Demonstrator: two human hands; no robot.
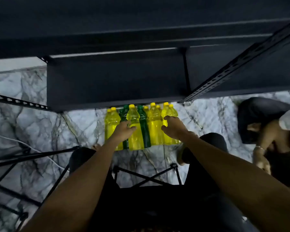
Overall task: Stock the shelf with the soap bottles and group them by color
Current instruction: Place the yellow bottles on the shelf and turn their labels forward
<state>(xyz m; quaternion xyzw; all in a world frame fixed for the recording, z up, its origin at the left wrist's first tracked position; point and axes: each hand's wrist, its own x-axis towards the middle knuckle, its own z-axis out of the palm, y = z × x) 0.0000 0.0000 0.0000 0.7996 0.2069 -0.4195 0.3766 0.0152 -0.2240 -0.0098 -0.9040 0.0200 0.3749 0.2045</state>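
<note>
Here the soap bottles (141, 126) stand mixed on the floor (32, 123) under the shelf (115, 81), at twelve o'clock. The left hand (124, 131) wraps a yellow bottle (134, 131), probably for sorting; the right hand (173, 128) hovers, fingers (167, 118) spread.

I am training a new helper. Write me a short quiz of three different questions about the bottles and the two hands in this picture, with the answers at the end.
1. True or false: every bottle in the bottle cluster on the marble floor is yellow.
2. Which hand is wrapped around a yellow bottle? A) left hand B) right hand
3. Fill in: the black shelf above the bottles holds ____ bottles.

Key: 1 false, some are green bottles. 2 A. 3 no.
</note>
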